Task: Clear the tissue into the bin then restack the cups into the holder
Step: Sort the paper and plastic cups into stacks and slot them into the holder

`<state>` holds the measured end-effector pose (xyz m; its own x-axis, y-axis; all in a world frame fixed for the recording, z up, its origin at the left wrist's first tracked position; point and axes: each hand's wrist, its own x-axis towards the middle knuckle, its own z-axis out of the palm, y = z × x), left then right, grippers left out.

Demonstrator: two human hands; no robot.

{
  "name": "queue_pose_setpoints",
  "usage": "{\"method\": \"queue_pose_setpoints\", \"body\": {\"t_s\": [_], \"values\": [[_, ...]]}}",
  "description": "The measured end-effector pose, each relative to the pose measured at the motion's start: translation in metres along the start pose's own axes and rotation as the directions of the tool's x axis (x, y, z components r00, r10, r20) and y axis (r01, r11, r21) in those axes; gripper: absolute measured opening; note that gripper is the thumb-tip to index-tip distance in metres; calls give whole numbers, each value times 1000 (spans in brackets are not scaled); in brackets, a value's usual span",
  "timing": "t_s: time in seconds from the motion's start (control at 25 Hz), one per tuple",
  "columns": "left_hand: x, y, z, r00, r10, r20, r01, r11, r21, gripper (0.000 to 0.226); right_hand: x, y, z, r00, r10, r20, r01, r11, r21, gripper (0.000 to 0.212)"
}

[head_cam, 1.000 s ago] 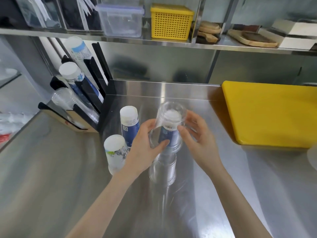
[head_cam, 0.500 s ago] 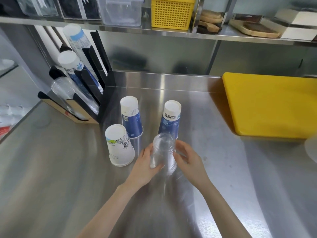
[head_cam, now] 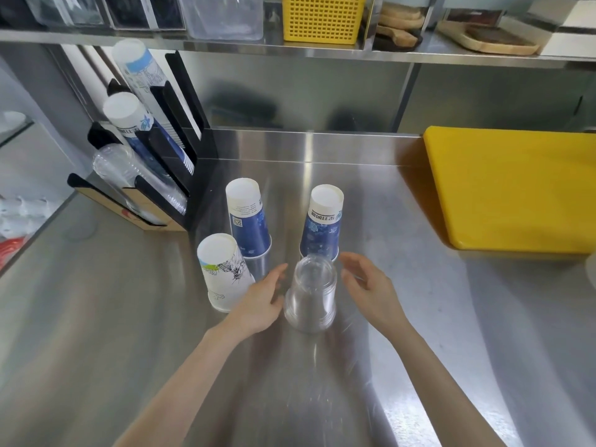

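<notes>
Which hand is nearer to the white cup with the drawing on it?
Left. The left hand lies just beside the white cup, on its right. The right hand is farther right, beyond the clear cup.

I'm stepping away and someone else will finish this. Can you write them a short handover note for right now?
Left hand and right hand: both open, empty, either side of the clear cup stack, which stands upside down on the counter.
Three paper cups also stand inverted there: white, blue, blue.
The holder already carries cup stacks.
No tissue or bin in view.
Left: move all counter cups into the holder.
</notes>
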<state>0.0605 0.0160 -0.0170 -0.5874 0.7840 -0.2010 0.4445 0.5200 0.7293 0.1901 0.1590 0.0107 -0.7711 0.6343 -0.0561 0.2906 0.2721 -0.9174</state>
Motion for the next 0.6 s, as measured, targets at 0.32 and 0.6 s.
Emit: {"method": "queue_pose_setpoints", "body": {"t_s": [0.32,0.6], "values": [[48,28,-17,994,-76,-82,63,987,-147,56,61,-24,-11,999,-31,-18,28,991,-131,44],[102,44,-21,993,-86,-80,82,995,-55,64,97,-18,-2,999,6,-36,-9,998,-68,49]]}}
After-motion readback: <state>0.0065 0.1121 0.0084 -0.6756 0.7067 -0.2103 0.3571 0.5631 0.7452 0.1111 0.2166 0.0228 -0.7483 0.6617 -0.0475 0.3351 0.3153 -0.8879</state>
